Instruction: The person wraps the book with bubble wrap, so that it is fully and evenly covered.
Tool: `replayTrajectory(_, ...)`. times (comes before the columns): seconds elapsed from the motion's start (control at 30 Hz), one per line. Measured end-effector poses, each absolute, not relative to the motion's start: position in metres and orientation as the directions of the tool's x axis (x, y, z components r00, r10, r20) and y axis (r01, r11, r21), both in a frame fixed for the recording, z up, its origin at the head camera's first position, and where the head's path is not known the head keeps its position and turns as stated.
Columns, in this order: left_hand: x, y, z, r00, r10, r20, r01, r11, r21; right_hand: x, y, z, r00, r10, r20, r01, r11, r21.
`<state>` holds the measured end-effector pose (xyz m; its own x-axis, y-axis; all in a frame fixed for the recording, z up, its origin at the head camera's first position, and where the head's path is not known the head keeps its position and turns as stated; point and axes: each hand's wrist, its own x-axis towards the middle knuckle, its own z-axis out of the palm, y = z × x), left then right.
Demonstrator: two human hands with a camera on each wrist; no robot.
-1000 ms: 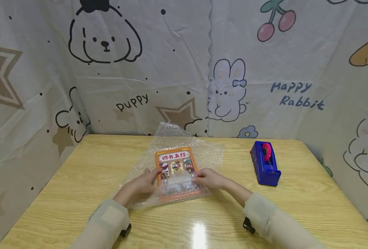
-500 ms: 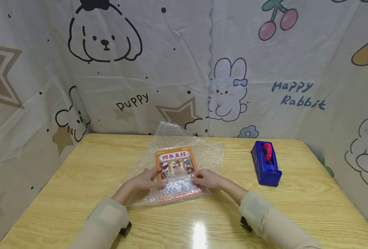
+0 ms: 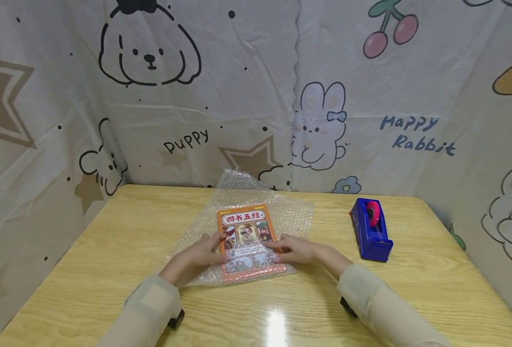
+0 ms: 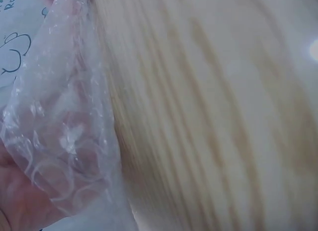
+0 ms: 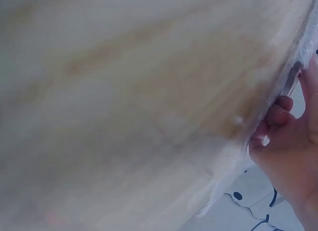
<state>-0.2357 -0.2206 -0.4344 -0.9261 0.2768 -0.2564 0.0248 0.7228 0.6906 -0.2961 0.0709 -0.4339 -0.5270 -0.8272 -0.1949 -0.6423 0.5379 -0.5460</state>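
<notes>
An orange illustrated book [image 3: 247, 226] lies on a sheet of bubble wrap [image 3: 292, 209], whose near part is folded up over the book's lower half. At the book's left edge, my left hand [image 3: 199, 253] holds it through the wrap, thumb on the folded layer. My right hand [image 3: 299, 249] grips the opposite edge, with fingertips on the cover. In the left wrist view, bubble wrap [image 4: 64, 121] covers much of the left hand [image 4: 22, 191], hiding its fingertips. The right wrist view has the right hand [image 5: 290, 141] with fingers curled at the wrapped edge.
A blue tape dispenser [image 3: 370, 233] with a red-cored roll stands to the right on the wooden table [image 3: 108, 255]. Behind the table hangs a cartoon-printed cloth [image 3: 247, 96], and the wrap's far corner reaches up toward it.
The folded wrap has come down flatter over the book's lower half. My right hand has gone from pinching the flap to spreading its fingers at the right edge; the left thumb moved onto the fold.
</notes>
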Motion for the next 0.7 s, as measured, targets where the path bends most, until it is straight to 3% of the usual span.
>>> replayTrajectory(0.33,-0.235,-0.208,-0.426,-0.917,0.308,-0.253,0.064,0.74,0.669,-0.295,0.081,-0.433,-0.483,-0.845,-0.227,-0.629,0.516,-0.582)
replayTrajectory(0.7,-0.235,-0.178,-0.427,-0.894,0.349,-0.282,0.105,0.774,0.624,-0.268,0.117,-0.438,-0.549,-0.813,-0.194,-0.617,0.551,-0.562)
